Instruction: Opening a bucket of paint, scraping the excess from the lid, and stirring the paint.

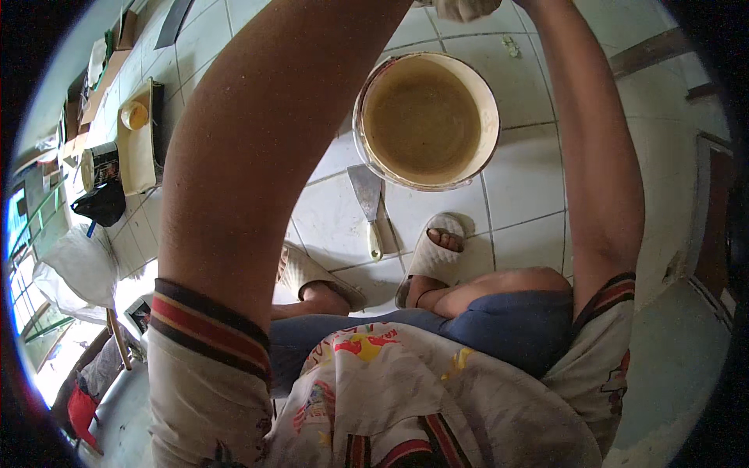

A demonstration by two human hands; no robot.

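Both my arms reach forward past the upper edge, the left forearm (343, 54) on one side and the right forearm (573, 70) on the other. A greyish, creased shape (466, 8) shows between their ends, beside the left wrist. It could be curled gloved fingers or bunched cloth; I cannot tell which. My right hand is out of the picture. Below that shape stands a round whitish bucket (488, 125) with murky brown liquid (425, 117) in it. A putty knife (367, 199) with a pale handle lies on the tiles, between the bucket and my feet.
White floor tiles (523, 175) surround the bucket. My slippered feet (437, 253) are just this side of it. At the left are a tray (139, 160) with a small tub (134, 115), a black bag (100, 204) and clear plastic sheeting (74, 269). A pale scrap (510, 45) lies beyond the bucket.
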